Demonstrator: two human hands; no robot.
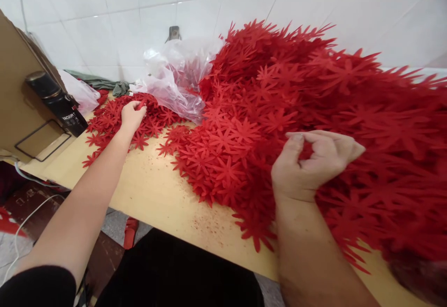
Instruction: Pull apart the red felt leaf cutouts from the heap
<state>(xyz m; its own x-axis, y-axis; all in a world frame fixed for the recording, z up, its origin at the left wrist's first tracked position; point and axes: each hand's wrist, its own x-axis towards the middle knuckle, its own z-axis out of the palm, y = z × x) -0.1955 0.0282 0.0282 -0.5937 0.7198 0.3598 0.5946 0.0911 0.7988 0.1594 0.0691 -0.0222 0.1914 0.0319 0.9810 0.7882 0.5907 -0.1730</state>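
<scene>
My left hand [132, 117] reaches to the smaller pile of red flower-shaped cutouts [115, 125] at the left. Its thumb and fingers are closed, and a bit of a red flower cutout shows between them. My right hand [316, 158] is over the big heap of red flower-shaped cutouts [240, 132], thumb pressed against the curled fingers. Whether anything is in that pinch cannot be made out. The cutouts have several narrow petals each and lie in tangled layers.
A crumpled clear plastic bag [178, 79] lies between the two piles against the white tiled wall [153, 23]. At the left a black vacuum flask [56, 102] leans by a cardboard box [21, 79]. Red crumbs dot the wooden table [157, 190].
</scene>
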